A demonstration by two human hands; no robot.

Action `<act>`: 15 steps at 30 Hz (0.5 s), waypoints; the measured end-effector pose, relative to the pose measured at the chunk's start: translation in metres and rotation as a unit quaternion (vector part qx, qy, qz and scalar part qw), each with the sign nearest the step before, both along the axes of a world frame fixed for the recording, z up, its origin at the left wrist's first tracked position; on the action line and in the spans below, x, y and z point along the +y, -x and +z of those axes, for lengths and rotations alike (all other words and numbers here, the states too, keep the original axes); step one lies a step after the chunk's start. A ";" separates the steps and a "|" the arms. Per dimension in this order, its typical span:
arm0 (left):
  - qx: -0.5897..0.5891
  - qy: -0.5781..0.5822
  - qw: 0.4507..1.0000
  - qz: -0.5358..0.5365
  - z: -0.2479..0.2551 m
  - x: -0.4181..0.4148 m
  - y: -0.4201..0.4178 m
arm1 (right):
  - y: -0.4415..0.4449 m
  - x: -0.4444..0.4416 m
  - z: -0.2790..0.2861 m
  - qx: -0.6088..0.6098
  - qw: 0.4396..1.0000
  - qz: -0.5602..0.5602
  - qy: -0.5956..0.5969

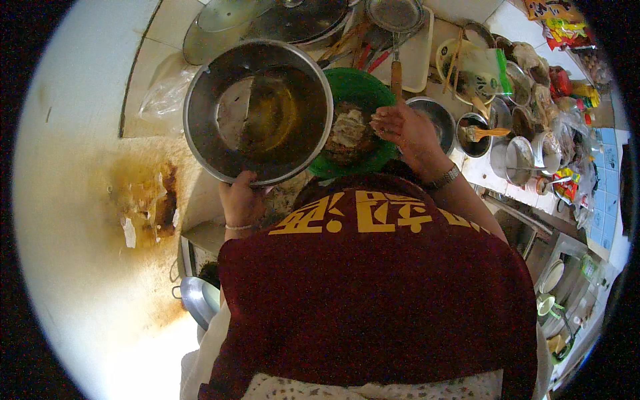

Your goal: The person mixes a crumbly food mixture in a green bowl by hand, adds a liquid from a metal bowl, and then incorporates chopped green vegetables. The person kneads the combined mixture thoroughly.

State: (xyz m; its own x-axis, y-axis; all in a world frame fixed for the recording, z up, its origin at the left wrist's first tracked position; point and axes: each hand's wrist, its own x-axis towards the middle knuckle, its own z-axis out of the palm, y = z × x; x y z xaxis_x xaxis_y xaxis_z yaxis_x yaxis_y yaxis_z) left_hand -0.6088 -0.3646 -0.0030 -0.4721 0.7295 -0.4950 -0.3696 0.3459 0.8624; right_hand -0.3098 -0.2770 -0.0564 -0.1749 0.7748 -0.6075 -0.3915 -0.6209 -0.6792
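My left hand (243,200) grips the near rim of a large metal basin (200,145), which has liquid in its bottom. To the basin's right, partly hidden by it, is a green plastic bowl or basin (357,82) with pale, flour-like matter (349,129) over brown contents. At the green rim is my right hand (407,131), its fingers partly bent and close together; whether it touches the rim or holds anything is unclear. A strainer (396,15) with a wooden handle lies just beyond that hand, its handle end close to the fingers.
Behind the basin stands a wide pan with a glass lid (227,15). A cream tray (425,50) lies at the back. Metal bowls (442,117), a dark pot with a wooden utensil (485,133), jars and food packets crowd the right. A wok (197,300) is at lower left.
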 end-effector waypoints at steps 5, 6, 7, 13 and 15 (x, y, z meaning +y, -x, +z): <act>0.031 0.027 0.999 0.000 -0.005 -0.002 0.003 | -0.003 0.000 -0.003 0.023 1.000 -0.004 0.001; 0.013 0.011 1.000 0.004 -0.006 -0.002 0.001 | -0.003 0.001 -0.005 0.026 1.000 -0.010 0.005; 0.030 0.013 0.999 0.002 -0.004 -0.002 -0.001 | -0.003 0.000 -0.005 0.027 1.000 -0.011 0.004; 0.105 0.051 0.993 0.000 0.004 0.000 -0.006 | -0.006 0.001 -0.006 0.032 0.999 -0.020 -0.003; 0.103 0.050 0.993 -0.007 0.004 0.000 -0.005 | -0.005 0.001 -0.004 0.021 1.000 -0.021 0.003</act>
State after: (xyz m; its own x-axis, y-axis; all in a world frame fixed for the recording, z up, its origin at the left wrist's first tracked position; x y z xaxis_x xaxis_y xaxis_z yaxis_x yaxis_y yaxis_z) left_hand -0.6034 -0.3646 0.0011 -0.5606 0.6887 -0.4597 -0.1833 0.4381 0.8800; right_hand -0.3045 -0.2758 -0.0599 -0.1673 0.7784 -0.6051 -0.4447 -0.6073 -0.6583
